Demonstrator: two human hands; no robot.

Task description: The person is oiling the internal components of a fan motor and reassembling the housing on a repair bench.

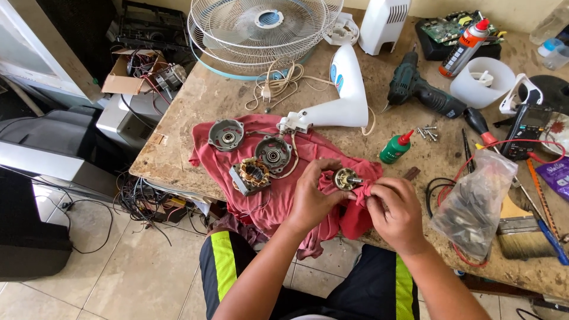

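Note:
My left hand [312,198] grips a small round motor rotor [345,178] with a short metal shaft, wrapped partly in a red cloth [267,198]. My right hand [396,212] pinches the cloth against the rotor's right side. The cloth spreads over the front of the workbench [195,112]. On it lie a copper-wound stator [251,175] and two grey motor end caps [226,134] [273,153]. A white fan body [341,98] lies just behind them.
A fan grille [261,26] lies at the back. A cordless drill [418,89], green glue bottle [395,148], several screws [428,132], spray can [466,40], multimeter [524,127], clear plastic bag [474,201] and paintbrush [521,234] sit to the right. Cables hang under the bench's left edge.

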